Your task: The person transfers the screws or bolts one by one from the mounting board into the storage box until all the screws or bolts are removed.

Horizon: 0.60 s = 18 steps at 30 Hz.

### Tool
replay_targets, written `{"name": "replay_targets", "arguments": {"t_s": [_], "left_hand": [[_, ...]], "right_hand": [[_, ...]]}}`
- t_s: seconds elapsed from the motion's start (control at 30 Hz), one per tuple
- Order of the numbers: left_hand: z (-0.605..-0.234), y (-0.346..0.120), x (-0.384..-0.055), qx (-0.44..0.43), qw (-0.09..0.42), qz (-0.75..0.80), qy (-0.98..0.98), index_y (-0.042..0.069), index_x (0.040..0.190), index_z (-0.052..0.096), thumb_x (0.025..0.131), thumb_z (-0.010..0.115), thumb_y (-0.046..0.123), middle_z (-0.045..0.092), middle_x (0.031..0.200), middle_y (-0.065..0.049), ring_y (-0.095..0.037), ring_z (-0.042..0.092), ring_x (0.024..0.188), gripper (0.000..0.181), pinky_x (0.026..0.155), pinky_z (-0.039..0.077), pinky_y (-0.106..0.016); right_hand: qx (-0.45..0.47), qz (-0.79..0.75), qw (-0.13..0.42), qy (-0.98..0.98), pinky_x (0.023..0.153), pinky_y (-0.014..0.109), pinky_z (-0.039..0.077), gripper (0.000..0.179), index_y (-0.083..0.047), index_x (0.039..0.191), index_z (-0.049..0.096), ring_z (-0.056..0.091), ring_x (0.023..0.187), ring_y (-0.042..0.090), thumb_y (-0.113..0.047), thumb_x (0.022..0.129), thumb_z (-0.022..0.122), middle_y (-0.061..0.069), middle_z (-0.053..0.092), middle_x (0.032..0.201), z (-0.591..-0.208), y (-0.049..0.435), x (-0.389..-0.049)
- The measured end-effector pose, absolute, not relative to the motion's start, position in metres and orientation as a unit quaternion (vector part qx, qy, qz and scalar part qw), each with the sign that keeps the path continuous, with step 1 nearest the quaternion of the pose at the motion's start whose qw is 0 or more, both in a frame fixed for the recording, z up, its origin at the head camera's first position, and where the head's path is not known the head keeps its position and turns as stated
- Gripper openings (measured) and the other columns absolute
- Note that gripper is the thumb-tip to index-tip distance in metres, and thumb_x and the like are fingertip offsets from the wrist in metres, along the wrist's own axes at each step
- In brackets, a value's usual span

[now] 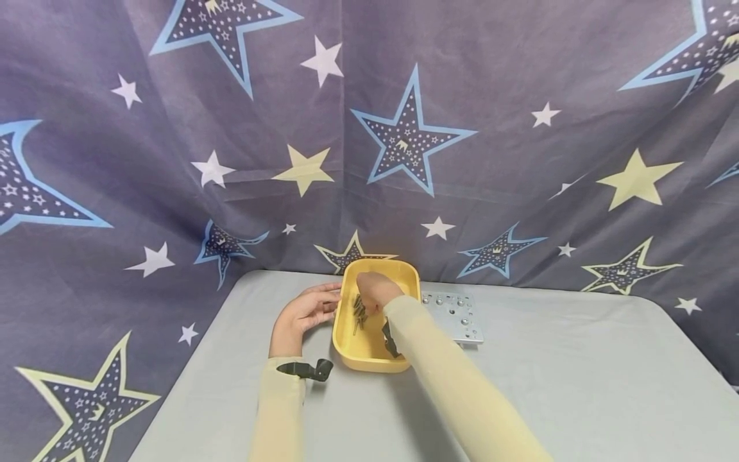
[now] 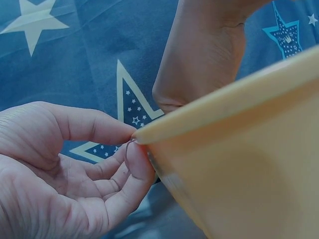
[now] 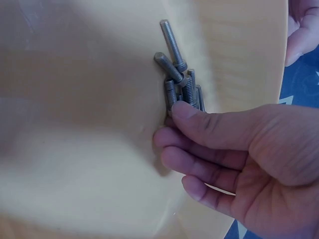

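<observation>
A yellow plastic bin (image 1: 369,364) stands on the table with a small heap of dark metal bolts (image 3: 172,45) on its floor. My right hand (image 1: 378,290) reaches down into it. In the right wrist view, the right hand (image 3: 239,154) has thumb and index finger pinching at the near end of the heap; the thumb partly hides which bolts are between them. Beside the bin's left wall is my left hand (image 1: 306,311). Its fingertips touch the outside of the rim in the left wrist view, with the fingers (image 2: 99,124) loosely bent.
Right of the bin lies a silvery metal plate (image 1: 456,317) with holes and several bolt heads; the bin and right forearm partly cover its left side. A grey-white cloth covers the table (image 1: 554,385). Behind hangs a dark curtain (image 1: 491,77) printed with stars.
</observation>
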State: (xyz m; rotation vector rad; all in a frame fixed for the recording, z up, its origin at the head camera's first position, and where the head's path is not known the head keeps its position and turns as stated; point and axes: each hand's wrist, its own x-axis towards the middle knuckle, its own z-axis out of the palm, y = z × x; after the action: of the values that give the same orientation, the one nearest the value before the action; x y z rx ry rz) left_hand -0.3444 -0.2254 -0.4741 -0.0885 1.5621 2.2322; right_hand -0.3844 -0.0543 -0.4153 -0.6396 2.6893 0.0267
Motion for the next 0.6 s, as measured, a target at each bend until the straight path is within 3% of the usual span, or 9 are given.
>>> {"name": "replay_targets", "arguments": {"t_s": [0.6], "left_hand": [[-0.4773,-0.2272,-0.3457,-0.020,0.204,0.799,0.566,-0.009,0.155,0.028,0.101,0.050,-0.003,0.071,0.103,-0.003,-0.012,0.068,0.089,0.059,0.080,0.059,-0.025]], "right_hand": [[-0.223,0.007,0.180,0.958,0.046,0.019,0.042,0.018,-0.005,0.075,0.065,0.052,0.052,0.012,0.009,0.076,0.076,0.002,0.059,0.061,-0.4147,-0.0540,-0.3816]]}}
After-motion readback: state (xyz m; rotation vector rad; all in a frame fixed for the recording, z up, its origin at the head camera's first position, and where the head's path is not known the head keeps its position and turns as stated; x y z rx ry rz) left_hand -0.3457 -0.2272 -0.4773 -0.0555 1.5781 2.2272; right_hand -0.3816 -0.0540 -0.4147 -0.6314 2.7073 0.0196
